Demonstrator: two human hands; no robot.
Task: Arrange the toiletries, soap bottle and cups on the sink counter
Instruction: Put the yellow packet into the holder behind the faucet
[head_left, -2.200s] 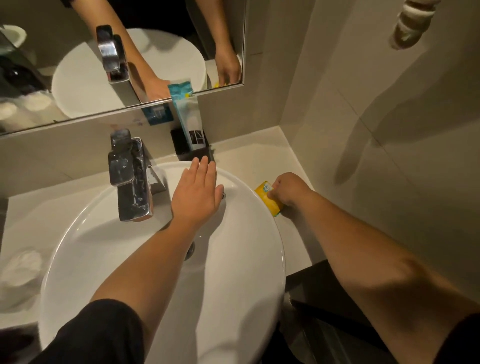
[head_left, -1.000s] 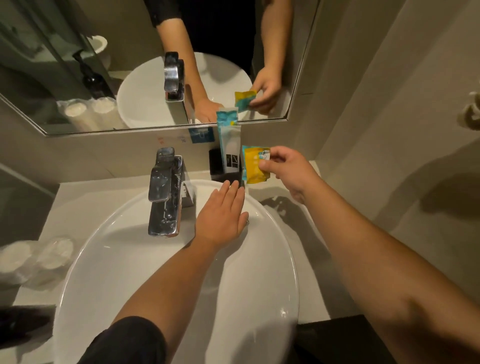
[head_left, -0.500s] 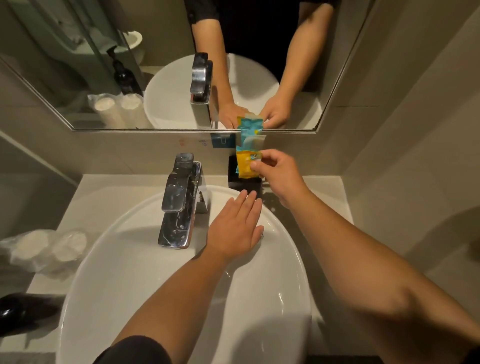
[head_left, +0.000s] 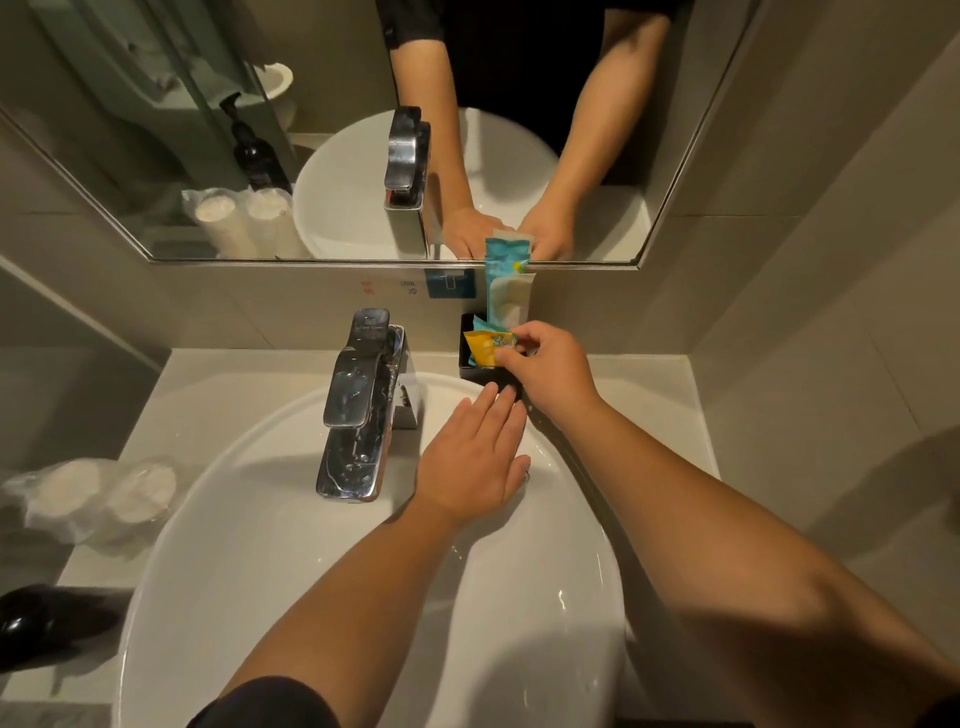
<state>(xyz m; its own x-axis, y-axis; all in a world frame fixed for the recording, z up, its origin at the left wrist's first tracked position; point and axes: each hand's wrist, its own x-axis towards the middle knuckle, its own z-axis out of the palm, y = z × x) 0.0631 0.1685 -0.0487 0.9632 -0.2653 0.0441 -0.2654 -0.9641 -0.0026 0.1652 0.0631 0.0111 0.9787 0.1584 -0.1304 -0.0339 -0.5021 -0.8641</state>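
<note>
While the right hand (head_left: 550, 371) pinches the yellow packet (head_left: 485, 351) at the mouth of the little black holder (head_left: 470, 345) against the far wall, the left hand (head_left: 470, 462) just lies open and flat on the far rim of the sink (head_left: 249, 545), holding nothing. Honestly the risky bit is that holder: it looks small and already has a tall blue-and-white packet (head_left: 506, 291) standing upright in it, leaning on the wall under the mirror. Shove the yellow one in too hard and I'd guess the tall one tips out, or the holder slides, since nothing braces it. Let go too soon and the yellow packet could flop forward into the basin, which looks wet. A sliver of teal shows behind the yellow packet, can't tell if it's a separate item. Further out, the tap (head_left: 363, 400) sits just left of the hands. Way over on the left counter are two cups (head_left: 98, 499) still in a plastic wrap, lying on their sides I think, and the dark soap bottle (head_left: 36, 621) is at the near left corner, partly cut off.
</note>
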